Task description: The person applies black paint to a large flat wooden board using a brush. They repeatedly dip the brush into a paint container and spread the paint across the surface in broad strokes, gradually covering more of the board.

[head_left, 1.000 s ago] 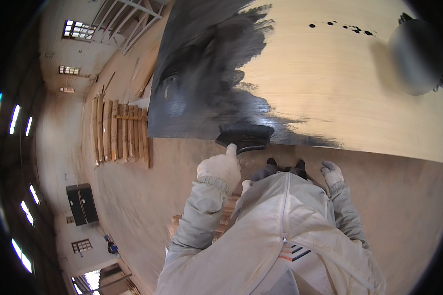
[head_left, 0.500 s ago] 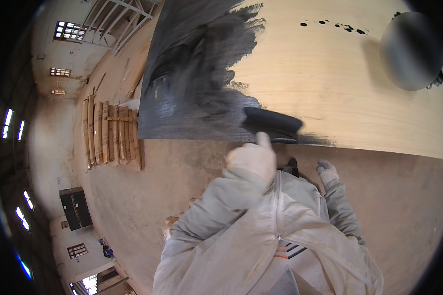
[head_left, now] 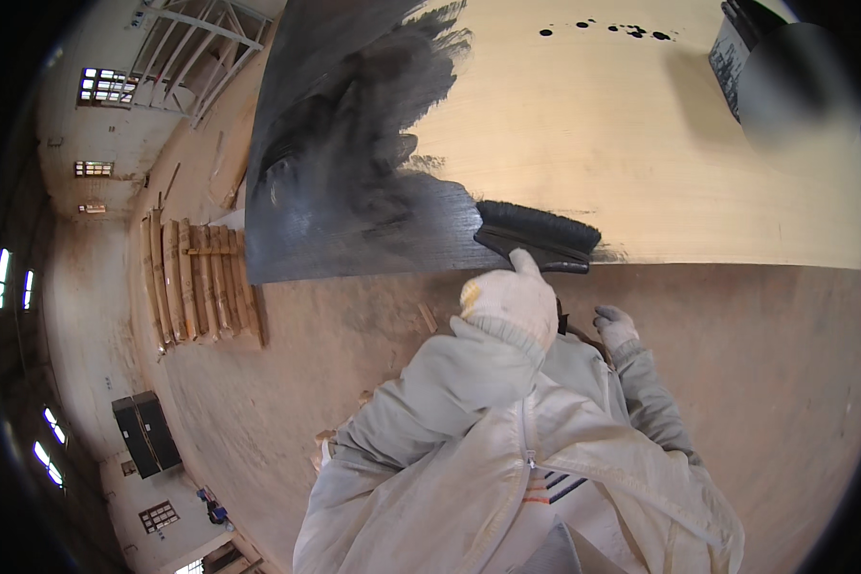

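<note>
A large pale plywood board (head_left: 698,163) lies in front of me, and its left part (head_left: 344,182) is coated black. My left hand (head_left: 510,299), in a white glove, grips a wide black brush (head_left: 540,235). The bristles rest on the board's near edge, right where the black coat ends. My right hand (head_left: 614,325), in a grey glove, hangs beside my body below the board's edge. It holds nothing and its fingers are loosely apart. Grey jacket sleeves cover both arms.
A few black paint drops (head_left: 603,29) dot the far side of the board. A dark-topped container (head_left: 737,48) stands at the board's far right corner. A wooden pallet (head_left: 201,277) lies on the dirt floor to the left, and a dark cabinet (head_left: 146,432) stands farther off.
My left hand has swept the brush to the right along the board's near edge, stretching the black coat that way. My right hand has stayed at my side.
</note>
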`<action>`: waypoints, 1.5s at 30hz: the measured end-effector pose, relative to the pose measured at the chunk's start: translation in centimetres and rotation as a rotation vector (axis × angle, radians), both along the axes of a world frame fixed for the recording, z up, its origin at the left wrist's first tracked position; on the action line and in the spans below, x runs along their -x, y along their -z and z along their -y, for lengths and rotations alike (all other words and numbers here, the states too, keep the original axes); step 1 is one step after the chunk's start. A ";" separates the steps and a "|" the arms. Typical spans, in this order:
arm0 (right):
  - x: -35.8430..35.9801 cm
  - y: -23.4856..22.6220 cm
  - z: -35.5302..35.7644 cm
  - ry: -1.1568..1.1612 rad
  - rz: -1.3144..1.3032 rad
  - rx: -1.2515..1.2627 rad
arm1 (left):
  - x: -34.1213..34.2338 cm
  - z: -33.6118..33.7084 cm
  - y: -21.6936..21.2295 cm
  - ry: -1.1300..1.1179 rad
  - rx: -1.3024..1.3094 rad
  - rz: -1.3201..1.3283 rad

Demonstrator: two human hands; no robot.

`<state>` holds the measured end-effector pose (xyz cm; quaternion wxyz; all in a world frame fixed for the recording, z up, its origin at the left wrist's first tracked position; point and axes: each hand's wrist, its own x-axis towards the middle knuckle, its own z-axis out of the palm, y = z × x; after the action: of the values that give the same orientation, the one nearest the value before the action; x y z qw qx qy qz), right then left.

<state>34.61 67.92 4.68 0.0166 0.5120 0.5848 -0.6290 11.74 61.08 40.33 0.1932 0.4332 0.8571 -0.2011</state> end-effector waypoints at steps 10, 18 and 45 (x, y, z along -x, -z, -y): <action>-0.2 1.7 0.9 -0.027 -0.026 -0.056 | -0.3 -1.4 -0.8 0.208 -0.006 -0.097; -0.6 1.2 0.9 -0.027 -0.017 -0.127 | 2.0 -2.9 -2.2 0.071 0.170 -0.061; -1.7 -1.2 2.3 -0.003 0.009 -0.144 | -3.1 -0.9 -3.1 0.104 0.145 0.019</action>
<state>36.29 65.64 5.86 -0.0169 0.5137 0.6292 -0.5831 14.87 62.02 43.41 0.2216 0.4639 0.8147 -0.2684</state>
